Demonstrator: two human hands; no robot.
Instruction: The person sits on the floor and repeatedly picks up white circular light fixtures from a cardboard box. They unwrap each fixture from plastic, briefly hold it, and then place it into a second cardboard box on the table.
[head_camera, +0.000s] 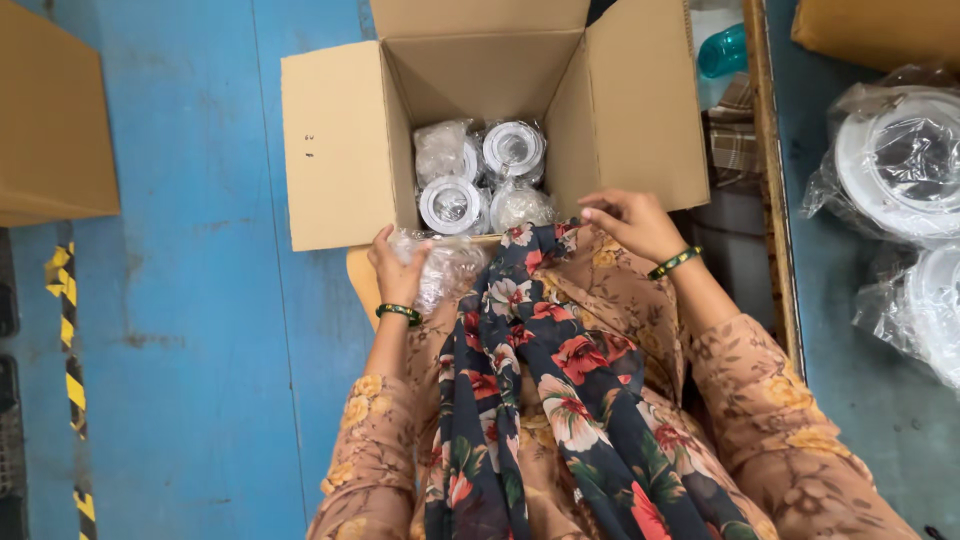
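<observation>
Left hand (398, 268): fingers clenched around a clear plastic-wrapped part (445, 268), held at the near rim of the open cardboard box (345, 150). The crumpled bag runs roughly left to right along that rim; the way the part inside faces cannot be told. Right hand (628, 222): fingers curled loosely at the box's near right corner, grasping nothing visible. Box contents: four bagged white round fittings (480, 178), open faces upward. Floral scarf (540, 380) hangs between the arms.
</observation>
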